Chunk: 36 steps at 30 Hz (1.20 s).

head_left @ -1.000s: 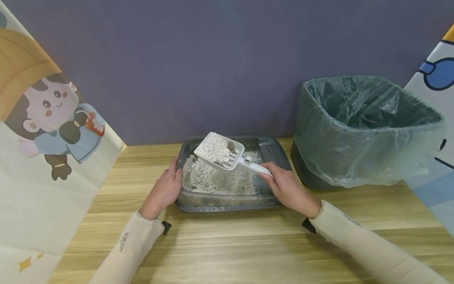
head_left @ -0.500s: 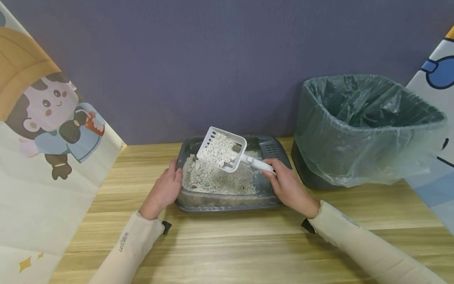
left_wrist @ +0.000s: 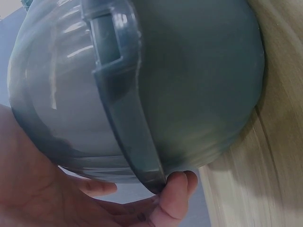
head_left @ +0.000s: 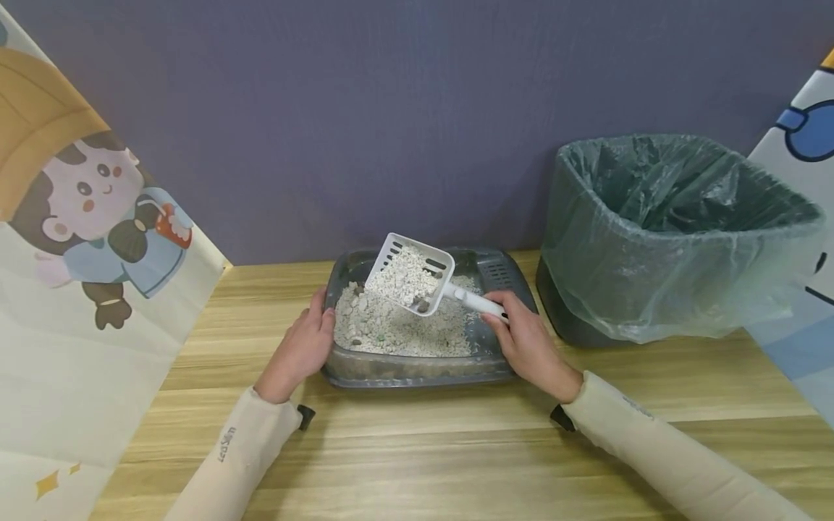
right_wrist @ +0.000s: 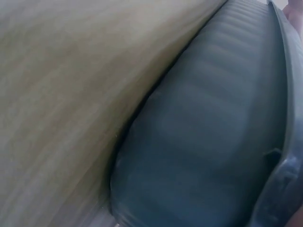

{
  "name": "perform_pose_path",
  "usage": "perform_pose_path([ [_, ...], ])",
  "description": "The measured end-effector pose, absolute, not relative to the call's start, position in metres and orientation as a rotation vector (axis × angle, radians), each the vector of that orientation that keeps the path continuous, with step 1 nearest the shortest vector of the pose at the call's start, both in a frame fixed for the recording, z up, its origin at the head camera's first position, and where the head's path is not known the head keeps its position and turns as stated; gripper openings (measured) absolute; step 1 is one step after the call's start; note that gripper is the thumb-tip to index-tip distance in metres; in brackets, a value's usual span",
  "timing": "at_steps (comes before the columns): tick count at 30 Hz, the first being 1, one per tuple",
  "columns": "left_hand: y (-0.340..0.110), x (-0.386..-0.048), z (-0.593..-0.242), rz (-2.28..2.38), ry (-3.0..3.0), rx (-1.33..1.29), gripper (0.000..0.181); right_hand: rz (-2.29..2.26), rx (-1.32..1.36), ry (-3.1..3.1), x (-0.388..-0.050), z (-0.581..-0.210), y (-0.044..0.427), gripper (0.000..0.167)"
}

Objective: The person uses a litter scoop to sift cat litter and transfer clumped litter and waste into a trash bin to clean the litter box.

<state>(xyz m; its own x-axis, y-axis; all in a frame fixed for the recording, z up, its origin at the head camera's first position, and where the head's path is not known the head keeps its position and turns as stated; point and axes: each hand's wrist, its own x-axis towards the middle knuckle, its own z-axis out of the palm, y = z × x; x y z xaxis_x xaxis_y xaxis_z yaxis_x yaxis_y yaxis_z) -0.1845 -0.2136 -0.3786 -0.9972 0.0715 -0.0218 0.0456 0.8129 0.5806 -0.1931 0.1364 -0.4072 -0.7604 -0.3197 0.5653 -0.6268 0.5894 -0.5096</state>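
Note:
A grey litter box [head_left: 417,373] holds pale, clumpy cat litter [head_left: 391,329]. My left hand [head_left: 301,351] grips its left edge; in the left wrist view fingers of the left hand [left_wrist: 173,198] curl against the rim of the litter box [left_wrist: 203,85]. With my right hand [head_left: 531,346] I hold a white litter scoop [head_left: 470,298] by its handle, above the box. Litter and a few darker lumps lie in the scoop's head, and some slots show bare. The right wrist view takes in only the side of the litter box [right_wrist: 203,123], not the scoop.
To the right stands a dark bin lined with a translucent green bag [head_left: 651,286], its top open. A purple-grey wall [head_left: 391,123] rises behind the wooden table [head_left: 417,449]. Cartoon-printed panels [head_left: 98,239] flank both sides.
The scoop has shifted slightly right and its head has tipped differently. Less litter sits in it now, and more slots are uncovered. My left hand stays on the box edge.

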Motion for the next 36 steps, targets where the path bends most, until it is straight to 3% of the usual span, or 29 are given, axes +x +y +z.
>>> perform_pose_path([
  [19, -0.213, -0.1848, -0.3787, 0.944, 2.947, 0.117, 0.056, 1.044, 0.786, -2.437, -0.193, -0.4089, 0.1391, 0.011],
  [27, -0.2141, -0.1856, -0.3794, 0.945, 2.948, 0.117, 0.056, 1.036, 0.761, -2.399, -0.1925, -0.4101, 0.1384, 0.024],
  [36, -0.2152, -0.1863, -0.3795, 0.949, 2.948, 0.12, 0.056, 1.058, 0.726, -2.408, -0.1921, -0.4102, 0.1372, 0.027],
])
